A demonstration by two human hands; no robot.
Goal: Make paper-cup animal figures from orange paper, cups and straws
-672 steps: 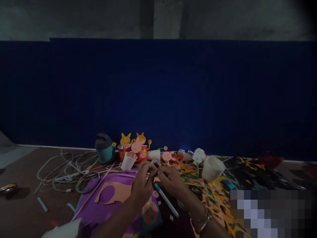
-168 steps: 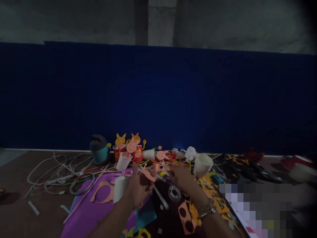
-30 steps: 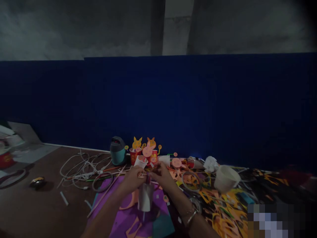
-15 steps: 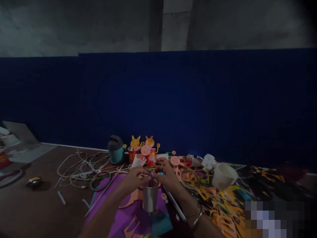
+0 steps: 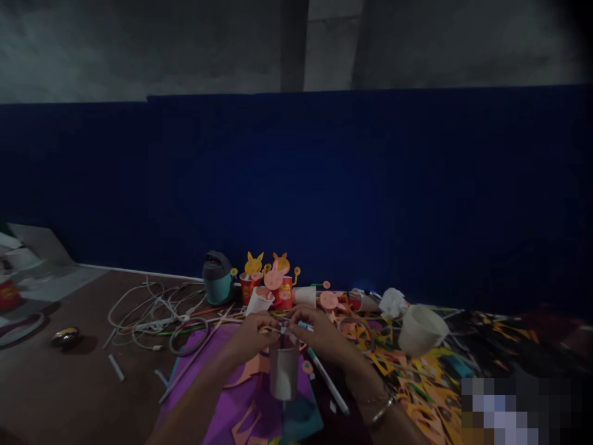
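Observation:
A white paper cup is held upright below my hands, over purple sheets and a teal sheet. A narrow purple and white piece rises at the cup's mouth. My left hand pinches at the left of this piece, thumb and fingers closed. From the right, my right hand pinches at the same spot. What the fingertips hold is too small to make out. A white and teal marker lies under my right wrist.
Red cups with paper animal faces stand behind my hands, beside a teal and dark grey device. Tangled white cables lie left. Orange and yellow paper scraps, a white tub and crumpled tissue lie right.
Earlier, my left hand held a pink paper cutout, with a white cup standing beside it. Now both hands pinch at the cup's mouth. Over the last second, hands and cup shift slightly right.

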